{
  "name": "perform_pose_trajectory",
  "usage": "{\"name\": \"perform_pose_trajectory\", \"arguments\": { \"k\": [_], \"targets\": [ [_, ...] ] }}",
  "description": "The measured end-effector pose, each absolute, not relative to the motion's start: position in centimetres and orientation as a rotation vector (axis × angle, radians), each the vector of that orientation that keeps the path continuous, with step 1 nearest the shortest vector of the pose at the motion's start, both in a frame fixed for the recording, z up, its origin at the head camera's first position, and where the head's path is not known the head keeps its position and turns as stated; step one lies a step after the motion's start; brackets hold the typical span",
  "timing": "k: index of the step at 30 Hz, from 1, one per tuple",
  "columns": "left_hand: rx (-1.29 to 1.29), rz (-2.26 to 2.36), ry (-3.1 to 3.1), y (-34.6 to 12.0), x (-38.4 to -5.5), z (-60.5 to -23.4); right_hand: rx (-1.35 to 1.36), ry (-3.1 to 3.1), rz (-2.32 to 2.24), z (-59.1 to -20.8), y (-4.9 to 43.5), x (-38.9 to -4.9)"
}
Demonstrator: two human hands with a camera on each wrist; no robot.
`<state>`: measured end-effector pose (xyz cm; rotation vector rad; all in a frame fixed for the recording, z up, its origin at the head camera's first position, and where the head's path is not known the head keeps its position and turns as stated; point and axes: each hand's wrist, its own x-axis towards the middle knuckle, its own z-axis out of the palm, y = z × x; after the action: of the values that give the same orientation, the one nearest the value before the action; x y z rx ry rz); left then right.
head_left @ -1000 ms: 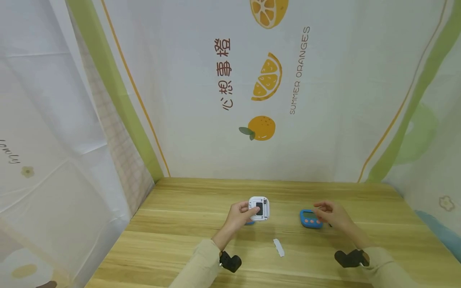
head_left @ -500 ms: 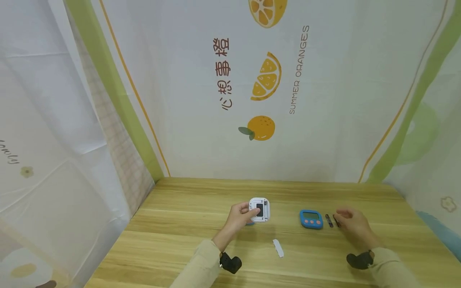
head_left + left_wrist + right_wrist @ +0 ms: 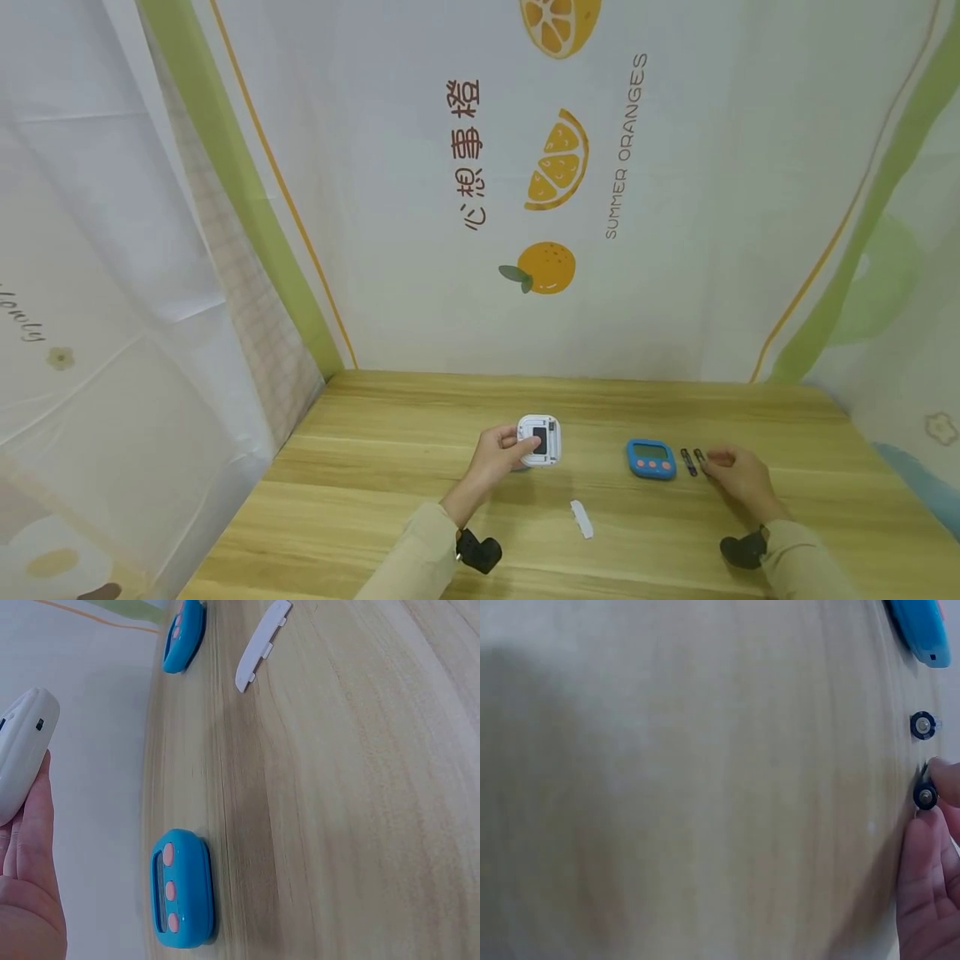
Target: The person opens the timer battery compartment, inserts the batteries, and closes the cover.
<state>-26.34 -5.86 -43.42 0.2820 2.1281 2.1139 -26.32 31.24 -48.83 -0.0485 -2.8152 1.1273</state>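
My left hand (image 3: 495,456) holds the white device (image 3: 546,440) above the worktop (image 3: 330,492), to the left of the blue timer (image 3: 651,459). The thumb crosses its back while the other fingers support it from behind, probably so the long slot along its edge faces me, unblocked. To the right of the timer, my right hand (image 3: 738,477) pinches the outer battery (image 3: 925,796) between thumb and fingers; whether it rests on the wood or is barely lifted, I cannot tell. The inner battery (image 3: 688,462) lies between that one and the timer, nearly parallel and touching neither; I'd say that gap leaves my fingers room to grip one without knocking the other. To the timer's left and nearer me is the white strip (image 3: 581,518), well apart from both hands, likely to be out of their way; the tabs on its edge suggest a cover. The second blue timer (image 3: 182,889) sits farther left of the first, mostly hidden beneath my left hand from above.
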Motion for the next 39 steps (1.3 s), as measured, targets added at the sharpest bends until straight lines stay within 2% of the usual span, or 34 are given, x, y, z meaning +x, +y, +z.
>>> {"name": "perform_pose_trajectory", "arguments": {
  "k": [11,17,22,31,39],
  "targets": [
    [0.316,2.107,2.141,-5.7,-26.2,-43.3,-0.087,-2.844,1.095,-48.4,31.3,-26.2],
    [0.317,2.102,2.149,-5.7,-26.1,-43.3,-0.206,-2.783,1.332,-48.5,31.5,-25.8],
    [0.294,2.111,2.14,-5.7,-26.2,-43.5,-0.226,-2.677,1.554,-47.1,30.8,-25.9],
    [0.278,2.103,2.154,-5.8,-26.1,-43.4,0.056,-2.522,1.823,-44.9,27.5,-27.3],
    [0.282,2.124,2.143,-6.0,-25.9,-43.3,0.288,-2.541,1.909,-42.0,21.5,-26.1]
  ]
}}
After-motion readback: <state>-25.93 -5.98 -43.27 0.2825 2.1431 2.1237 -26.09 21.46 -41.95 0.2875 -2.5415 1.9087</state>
